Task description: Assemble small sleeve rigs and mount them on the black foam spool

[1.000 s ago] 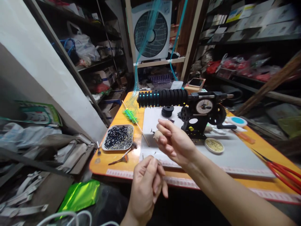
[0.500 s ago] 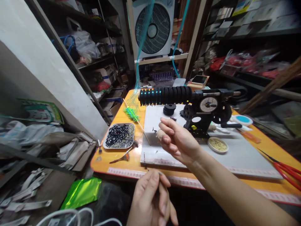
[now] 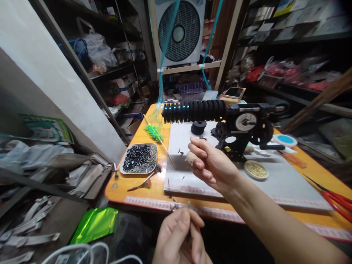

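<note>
My left hand (image 3: 180,234) is low in front of the table's near edge. Its thumb and index finger are pinched together, with a tiny yellowish bit (image 3: 189,202) showing just above the fingertips; what they grip is too small to name. My right hand (image 3: 210,163) hovers over the white board (image 3: 198,183), fingers curled inward. A beige finger cover (image 3: 191,160) wraps one of its fingertips; anything within that grip cannot be made out. Behind it stands a black hand-cranked machine (image 3: 239,132) with a ribbed black roller (image 3: 194,111) carrying shiny blue-green strands.
Left on the orange table (image 3: 115,192) sit a tray (image 3: 139,172) of small black tubes, a green-bristled stick (image 3: 154,132) and a dark twig-like piece (image 3: 140,184). A round dish (image 3: 255,176) of yellow bits and red-handled scissors (image 3: 335,200) are right. Teal strands (image 3: 161,84) hang behind.
My left hand has moved slightly right and down, and a tiny yellowish bit now shows above its fingertips. My right hand has shifted slightly right, its fingers still curled.
</note>
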The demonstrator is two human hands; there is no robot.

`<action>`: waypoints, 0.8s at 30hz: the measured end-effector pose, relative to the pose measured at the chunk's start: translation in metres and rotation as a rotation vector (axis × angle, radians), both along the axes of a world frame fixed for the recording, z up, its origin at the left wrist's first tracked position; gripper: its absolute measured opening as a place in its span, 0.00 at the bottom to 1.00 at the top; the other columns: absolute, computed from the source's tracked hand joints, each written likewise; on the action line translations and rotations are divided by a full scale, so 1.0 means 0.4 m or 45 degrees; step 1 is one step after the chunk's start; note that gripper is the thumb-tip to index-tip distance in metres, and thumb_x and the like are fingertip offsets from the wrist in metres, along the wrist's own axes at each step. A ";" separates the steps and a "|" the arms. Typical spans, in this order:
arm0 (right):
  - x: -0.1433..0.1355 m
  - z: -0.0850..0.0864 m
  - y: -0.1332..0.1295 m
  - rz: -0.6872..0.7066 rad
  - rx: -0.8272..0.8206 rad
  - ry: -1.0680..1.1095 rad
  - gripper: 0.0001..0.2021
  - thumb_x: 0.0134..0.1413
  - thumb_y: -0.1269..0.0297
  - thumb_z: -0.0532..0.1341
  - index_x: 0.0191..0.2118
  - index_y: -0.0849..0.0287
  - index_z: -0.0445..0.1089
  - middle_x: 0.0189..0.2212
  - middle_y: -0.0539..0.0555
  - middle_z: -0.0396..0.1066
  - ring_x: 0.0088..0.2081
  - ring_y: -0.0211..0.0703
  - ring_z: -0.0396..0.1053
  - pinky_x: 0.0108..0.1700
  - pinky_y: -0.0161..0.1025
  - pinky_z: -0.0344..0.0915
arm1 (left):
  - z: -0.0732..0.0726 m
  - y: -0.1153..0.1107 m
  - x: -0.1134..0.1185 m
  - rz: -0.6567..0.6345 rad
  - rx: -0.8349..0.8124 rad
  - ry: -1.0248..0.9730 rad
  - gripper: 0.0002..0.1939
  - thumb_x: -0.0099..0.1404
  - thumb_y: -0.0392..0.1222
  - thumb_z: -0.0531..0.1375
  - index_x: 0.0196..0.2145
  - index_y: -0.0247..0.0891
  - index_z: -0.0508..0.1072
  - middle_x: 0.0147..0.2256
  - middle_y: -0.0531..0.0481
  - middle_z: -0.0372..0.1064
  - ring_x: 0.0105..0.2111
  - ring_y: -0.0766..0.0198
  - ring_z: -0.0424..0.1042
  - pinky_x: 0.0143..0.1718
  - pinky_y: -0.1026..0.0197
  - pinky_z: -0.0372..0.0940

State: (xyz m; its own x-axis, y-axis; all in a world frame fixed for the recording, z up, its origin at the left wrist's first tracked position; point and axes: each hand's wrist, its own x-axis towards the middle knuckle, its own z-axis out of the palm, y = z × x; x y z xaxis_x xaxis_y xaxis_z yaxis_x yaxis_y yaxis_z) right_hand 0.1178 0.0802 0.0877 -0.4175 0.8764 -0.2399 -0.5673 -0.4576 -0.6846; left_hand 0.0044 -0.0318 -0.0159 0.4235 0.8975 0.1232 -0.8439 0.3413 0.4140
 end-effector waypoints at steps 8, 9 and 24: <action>0.006 -0.002 0.004 -0.024 -0.005 0.000 0.26 0.67 0.61 0.46 0.15 0.58 0.50 0.09 0.47 0.61 0.05 0.27 0.49 0.05 0.22 0.42 | -0.042 0.000 0.021 -0.017 0.044 -0.178 0.27 0.75 0.42 0.42 0.34 0.32 0.78 0.11 0.61 0.46 0.09 0.78 0.45 0.16 0.75 0.58; 0.005 -0.003 0.004 -0.024 -0.005 0.001 0.26 0.67 0.61 0.46 0.15 0.58 0.50 0.09 0.47 0.61 0.05 0.27 0.49 0.05 0.22 0.42 | -0.043 -0.001 0.021 -0.023 0.027 -0.181 0.27 0.75 0.43 0.42 0.34 0.32 0.78 0.11 0.61 0.46 0.09 0.78 0.45 0.16 0.75 0.58; 0.006 -0.012 0.005 0.016 0.057 -0.023 0.24 0.65 0.59 0.48 0.16 0.57 0.48 0.10 0.46 0.61 0.06 0.26 0.49 0.06 0.21 0.42 | -0.053 -0.008 0.022 -0.004 -0.226 -0.056 0.19 0.68 0.45 0.56 0.26 0.32 0.78 0.10 0.52 0.67 0.10 0.69 0.69 0.13 0.74 0.62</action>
State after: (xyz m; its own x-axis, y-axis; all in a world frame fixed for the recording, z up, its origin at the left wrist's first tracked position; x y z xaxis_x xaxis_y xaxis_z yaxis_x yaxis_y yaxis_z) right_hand 0.1202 0.0822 0.0829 -0.4247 0.8812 -0.2078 -0.5493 -0.4332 -0.7145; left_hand 0.0131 -0.0349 -0.0370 0.4241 0.9054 -0.0184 -0.8587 0.4085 0.3094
